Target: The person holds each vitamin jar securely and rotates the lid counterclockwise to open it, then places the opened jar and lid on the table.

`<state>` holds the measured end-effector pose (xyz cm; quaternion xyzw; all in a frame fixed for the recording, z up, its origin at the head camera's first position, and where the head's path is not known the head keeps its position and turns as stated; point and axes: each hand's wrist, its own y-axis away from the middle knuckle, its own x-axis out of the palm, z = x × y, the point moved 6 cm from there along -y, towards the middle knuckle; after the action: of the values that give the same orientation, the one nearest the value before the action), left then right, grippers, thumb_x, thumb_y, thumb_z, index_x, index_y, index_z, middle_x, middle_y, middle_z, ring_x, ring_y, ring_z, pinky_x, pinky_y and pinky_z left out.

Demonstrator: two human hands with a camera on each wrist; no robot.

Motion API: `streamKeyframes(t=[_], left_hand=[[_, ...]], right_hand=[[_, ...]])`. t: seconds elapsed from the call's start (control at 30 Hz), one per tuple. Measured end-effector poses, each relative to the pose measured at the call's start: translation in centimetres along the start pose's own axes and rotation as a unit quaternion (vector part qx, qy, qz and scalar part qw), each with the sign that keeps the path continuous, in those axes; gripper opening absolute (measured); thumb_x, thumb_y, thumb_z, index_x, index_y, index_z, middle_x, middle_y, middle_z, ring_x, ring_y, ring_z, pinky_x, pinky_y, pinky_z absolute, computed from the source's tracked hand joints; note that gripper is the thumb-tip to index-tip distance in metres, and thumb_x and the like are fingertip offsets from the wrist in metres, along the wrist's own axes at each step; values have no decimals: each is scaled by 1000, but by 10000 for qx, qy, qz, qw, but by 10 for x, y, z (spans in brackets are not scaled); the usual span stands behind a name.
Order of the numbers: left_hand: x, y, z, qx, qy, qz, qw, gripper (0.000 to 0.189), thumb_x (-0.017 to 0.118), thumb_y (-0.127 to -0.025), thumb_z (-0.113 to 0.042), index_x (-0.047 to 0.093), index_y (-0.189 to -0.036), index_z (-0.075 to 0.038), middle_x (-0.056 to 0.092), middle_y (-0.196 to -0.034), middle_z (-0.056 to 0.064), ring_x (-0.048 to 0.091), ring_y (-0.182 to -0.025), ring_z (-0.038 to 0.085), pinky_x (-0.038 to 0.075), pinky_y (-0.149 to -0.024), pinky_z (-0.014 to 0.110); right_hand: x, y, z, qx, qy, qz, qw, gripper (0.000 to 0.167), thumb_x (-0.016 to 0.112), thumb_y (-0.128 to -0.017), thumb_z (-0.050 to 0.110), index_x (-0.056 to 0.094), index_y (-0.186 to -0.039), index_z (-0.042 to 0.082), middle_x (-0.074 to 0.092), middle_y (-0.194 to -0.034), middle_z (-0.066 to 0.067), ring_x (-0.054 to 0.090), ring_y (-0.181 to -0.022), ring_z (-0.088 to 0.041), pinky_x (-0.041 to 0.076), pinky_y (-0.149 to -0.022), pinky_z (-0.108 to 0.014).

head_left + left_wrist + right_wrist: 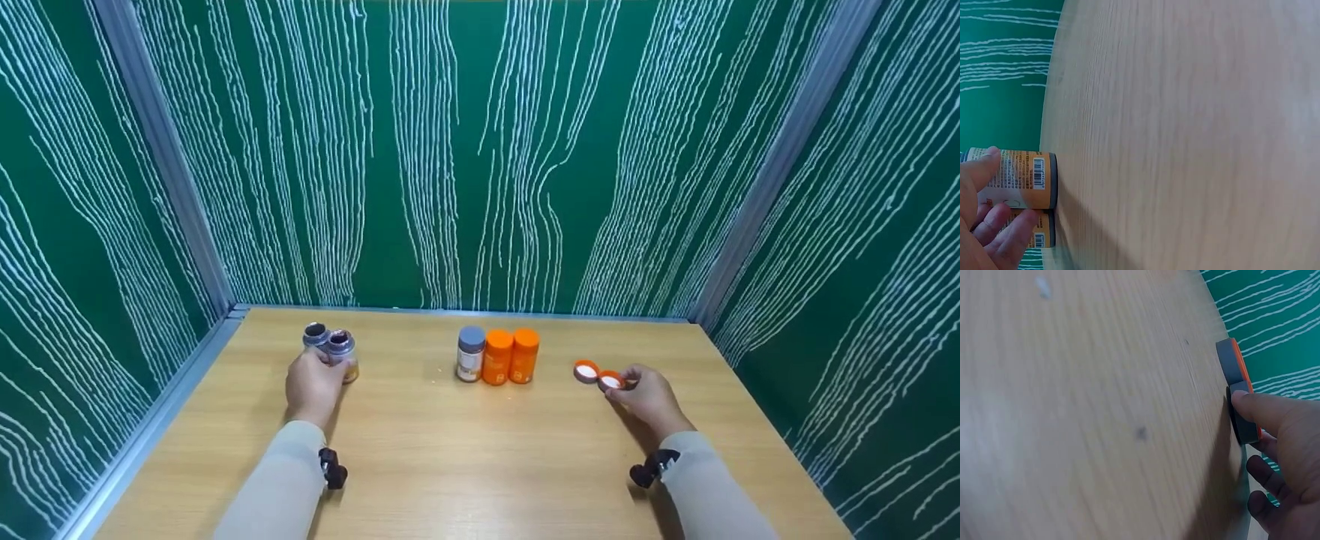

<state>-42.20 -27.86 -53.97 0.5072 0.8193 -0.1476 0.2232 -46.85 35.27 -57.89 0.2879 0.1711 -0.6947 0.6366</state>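
Observation:
On the left of the table, my left hand [315, 384] grips an uncapped bottle [343, 346] with a grey neck and an orange-and-white label. Against it stands a second uncapped bottle [316, 331], partly hidden by the hand. In the left wrist view the thumb lies across the label of the nearer bottle [1039, 174], with the other fingers low by the second one. Over on the right, my right hand [646, 396] pinches a grey bottle cap [610, 382] with an orange rim and white inside. A matching cap [586, 372] lies beside it, inside facing up.
Mid-table stand a white bottle with a grey cap [471, 354] and two orange bottles [498, 358], side by side in a row. Small crumbs lie near them. Green walls [495, 150] with white streaks enclose the wooden table [465, 457] at the back and sides.

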Motion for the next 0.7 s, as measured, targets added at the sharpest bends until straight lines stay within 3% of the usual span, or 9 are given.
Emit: streamKeyframes(t=[0.2, 0.4, 0.53, 0.7], left_hand=[[0, -4, -2, -6, -338, -55, 9994, 24, 77, -110, -28, 71, -106, -6, 78, -124, 19, 72, -114, 35, 58, -102, 52], [14, 2, -11, 492, -517, 28, 9974, 23, 83, -105, -31, 77, -96, -11, 80, -108, 13, 75, -100, 31, 61, -89, 47], [29, 9, -28, 873, -455, 312, 9947, 21, 83, -105, -33, 80, -110, -13, 80, -110, 10, 76, -103, 29, 64, -94, 48], [51, 19, -52, 1172, -222, 857, 9892, 41, 85, -104, -35, 76, -136, -12, 77, -129, 12, 74, -122, 31, 63, -110, 50]], right_hand=[[4, -6, 6, 2, 61, 47, 10000, 35, 86, -102, 10, 68, -132, 5, 67, -147, -26, 63, -129, -42, 54, -125, -60], [6, -8, 10, -218, 317, -22, 9993, 50, 89, -100, 17, 65, -141, 3, 66, -150, -28, 65, -129, -42, 55, -123, -59], [6, -7, 14, 22, 9, 111, 9999, 62, 84, -105, 32, 58, -155, 6, 59, -162, -26, 61, -139, -42, 52, -127, -59], [5, -4, 29, 169, -547, 254, 9980, 62, 70, -114, 39, 51, -164, 9, 38, -180, -27, 47, -157, -46, 35, -137, -66]])
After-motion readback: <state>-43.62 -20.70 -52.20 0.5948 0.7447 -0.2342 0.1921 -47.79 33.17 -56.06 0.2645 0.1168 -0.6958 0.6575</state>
